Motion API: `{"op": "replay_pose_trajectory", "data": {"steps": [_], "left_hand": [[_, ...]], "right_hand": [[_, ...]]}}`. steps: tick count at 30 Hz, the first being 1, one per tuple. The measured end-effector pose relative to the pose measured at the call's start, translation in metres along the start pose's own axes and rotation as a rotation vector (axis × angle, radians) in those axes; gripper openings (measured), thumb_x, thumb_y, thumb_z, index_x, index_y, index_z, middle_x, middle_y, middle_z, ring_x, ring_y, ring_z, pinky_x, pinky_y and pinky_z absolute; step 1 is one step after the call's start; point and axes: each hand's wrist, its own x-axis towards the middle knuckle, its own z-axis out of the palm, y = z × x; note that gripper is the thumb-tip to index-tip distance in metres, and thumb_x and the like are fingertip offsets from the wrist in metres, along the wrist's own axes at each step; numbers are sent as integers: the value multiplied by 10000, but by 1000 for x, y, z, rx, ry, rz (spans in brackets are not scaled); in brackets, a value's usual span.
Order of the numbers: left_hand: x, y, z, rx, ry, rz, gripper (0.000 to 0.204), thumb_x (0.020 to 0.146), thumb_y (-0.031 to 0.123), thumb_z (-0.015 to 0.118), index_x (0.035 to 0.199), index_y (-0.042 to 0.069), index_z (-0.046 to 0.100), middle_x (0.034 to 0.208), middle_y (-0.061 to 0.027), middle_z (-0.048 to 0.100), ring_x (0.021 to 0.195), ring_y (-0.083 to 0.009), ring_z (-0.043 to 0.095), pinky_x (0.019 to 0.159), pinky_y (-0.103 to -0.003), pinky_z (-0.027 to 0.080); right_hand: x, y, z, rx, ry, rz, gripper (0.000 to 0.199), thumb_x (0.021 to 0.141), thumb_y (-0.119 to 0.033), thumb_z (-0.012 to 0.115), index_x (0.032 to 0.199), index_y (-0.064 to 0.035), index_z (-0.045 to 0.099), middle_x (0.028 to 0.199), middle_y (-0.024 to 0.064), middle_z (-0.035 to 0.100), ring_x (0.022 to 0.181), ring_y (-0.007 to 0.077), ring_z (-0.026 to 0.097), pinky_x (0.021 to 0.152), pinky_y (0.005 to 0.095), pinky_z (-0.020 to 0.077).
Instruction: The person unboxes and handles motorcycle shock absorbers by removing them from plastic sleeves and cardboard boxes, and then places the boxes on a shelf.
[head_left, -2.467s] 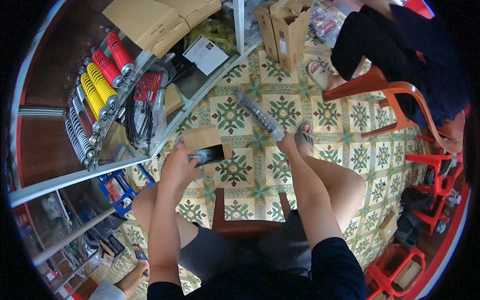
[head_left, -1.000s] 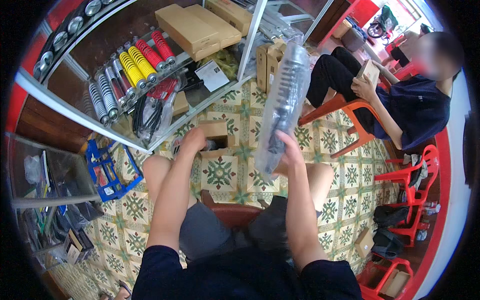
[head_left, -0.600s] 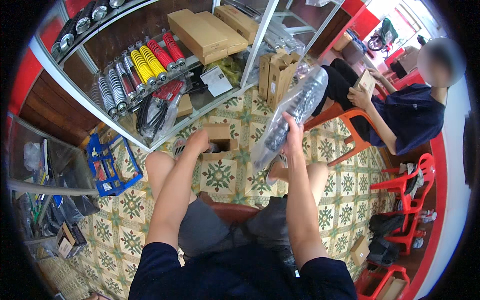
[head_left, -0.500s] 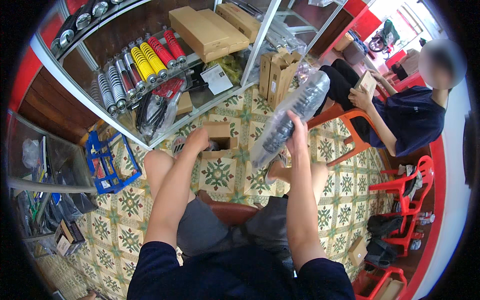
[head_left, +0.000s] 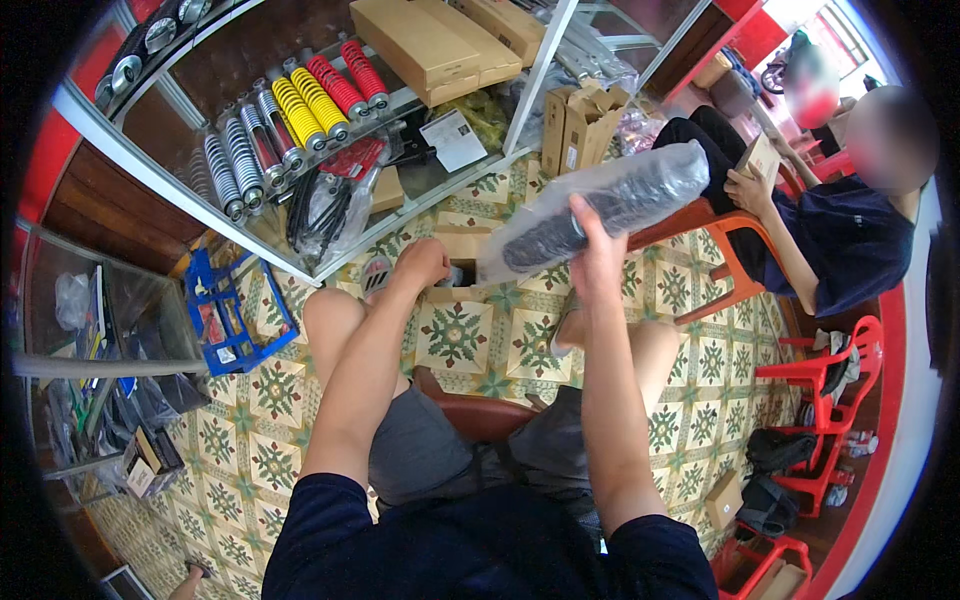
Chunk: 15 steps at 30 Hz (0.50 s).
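Note:
My right hand (head_left: 600,255) grips a black shock absorber (head_left: 648,190) sealed in a clear plastic bag. It is tilted, its upper end to the far right and its lower end over an open cardboard box (head_left: 458,293) on the floor. My left hand (head_left: 424,263) is closed at the left edge of that box, fingers curled over its side and partly hidden. Something greyish shows inside the box, too little to name.
A glass display case with yellow, red and silver shock absorbers (head_left: 307,108) stands ahead. Brown cartons (head_left: 583,130) are at its right end. A seated person (head_left: 845,240) on an orange chair (head_left: 735,255) holds a small box. A blue rack (head_left: 238,310) is at left, red chairs (head_left: 825,375) at right.
The bagged shock absorber has tipped flatter, its lower end swinging left over the box. My left hand stays at the box. The whole view has shifted slightly.

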Motion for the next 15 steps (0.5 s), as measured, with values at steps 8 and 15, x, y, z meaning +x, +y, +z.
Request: {"op": "replay_pose_trajectory", "data": {"steps": [8,15], "left_hand": [[-8,17,-13,-41,-30,-80,124,671,129,746,794,115,757,868,-150,706,842,-317,681,786,-403,536],[-4,12,-11,-5,-62,-104,172,664,139,761,833,108,751,909,-145,708,878,-314,679,808,-401,534]], "right_hand": [[3,60,10,-290,-76,-72,319,730,-167,840,903,-11,623,893,41,651,807,151,593,776,312,479],[-4,91,-7,-444,-101,4,393,751,-112,816,1047,3,583,997,61,634,911,177,596,846,321,470]]}}
